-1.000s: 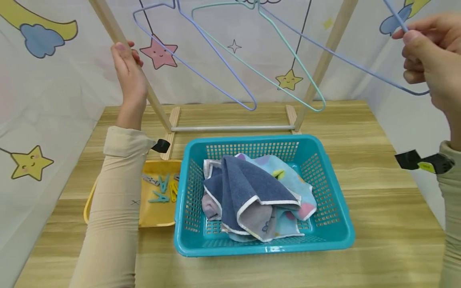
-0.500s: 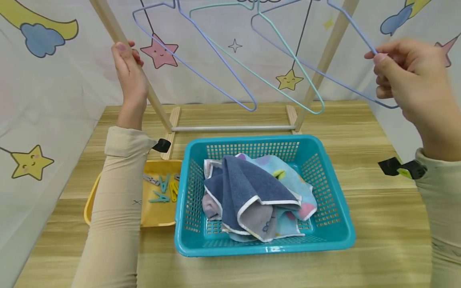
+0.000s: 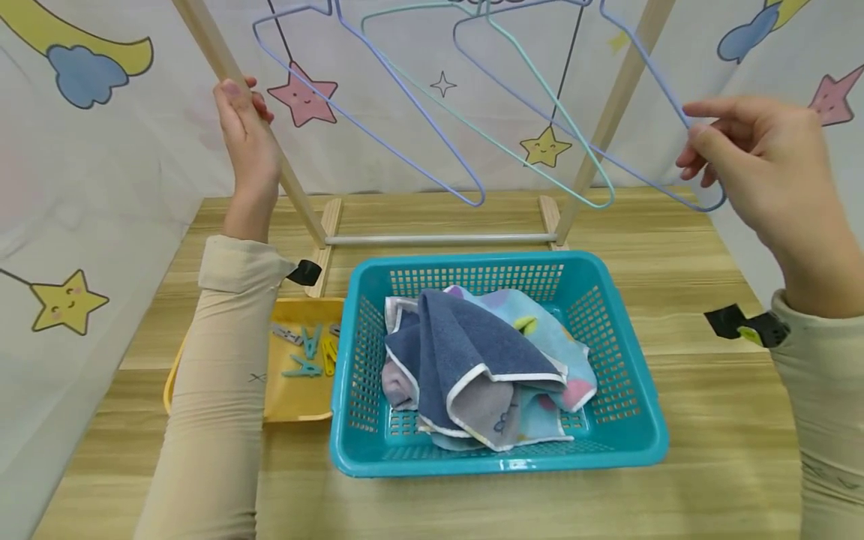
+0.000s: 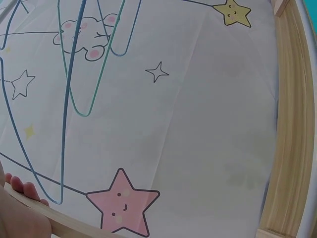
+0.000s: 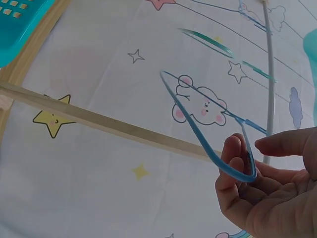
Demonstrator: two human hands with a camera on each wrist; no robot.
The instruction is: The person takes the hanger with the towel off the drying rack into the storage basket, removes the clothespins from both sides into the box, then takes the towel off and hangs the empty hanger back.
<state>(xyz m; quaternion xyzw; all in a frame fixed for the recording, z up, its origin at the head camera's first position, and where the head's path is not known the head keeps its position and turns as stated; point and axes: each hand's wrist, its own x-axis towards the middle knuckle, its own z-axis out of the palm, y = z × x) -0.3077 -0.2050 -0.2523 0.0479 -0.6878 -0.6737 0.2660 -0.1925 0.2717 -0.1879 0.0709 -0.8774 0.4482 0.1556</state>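
Note:
My left hand (image 3: 250, 142) grips the left wooden post (image 3: 209, 37) of a clothes rack, fingers round its far side. At the right, my right hand (image 3: 763, 157) is around the end of a blue hanger (image 3: 648, 60). In the right wrist view its thumb and fingers (image 5: 233, 198) stand apart, with the hanger's bent corner (image 5: 237, 174) lying between them. A mint green hanger (image 3: 540, 79) and another blue hanger (image 3: 421, 112) hang to the left of it. The hangers' hooks are out of the head view.
Below the hangers stands a teal basket (image 3: 499, 466) with crumpled towels (image 3: 479, 352), dark blue and light blue. Left of it, partly behind my left arm, a yellow tray (image 3: 297, 401) holds several clothespins (image 3: 304, 367). The rack's right post (image 3: 617, 97) and low crossbar (image 3: 439, 240) lie behind the basket.
My right hand has moved left and slightly down with the blue hanger, which now hangs nearer the others. Its fingers have loosened. My left hand stays on the post.

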